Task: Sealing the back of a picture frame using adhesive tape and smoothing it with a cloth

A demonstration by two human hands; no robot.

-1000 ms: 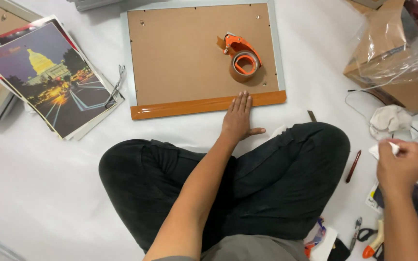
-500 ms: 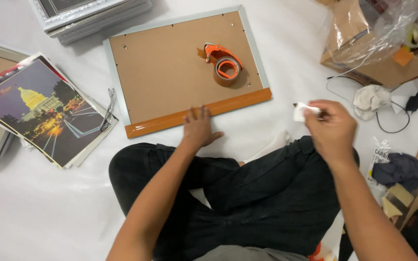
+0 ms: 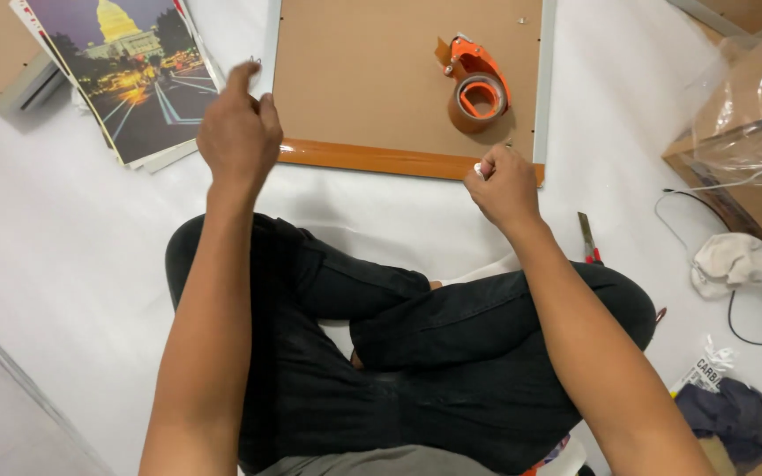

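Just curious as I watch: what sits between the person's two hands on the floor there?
In the head view, between the left hand and right hand lies the orange bottom edge of the brown-backed frame; nothing else.

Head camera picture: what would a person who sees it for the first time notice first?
The orange tape dispenser with its brown tape roll stands out, lying on the brown backing board of a picture frame with an orange wooden lower edge. The right hand pinches something small and white at that edge, while the left hand is raised near a colourful night print of a domed building.
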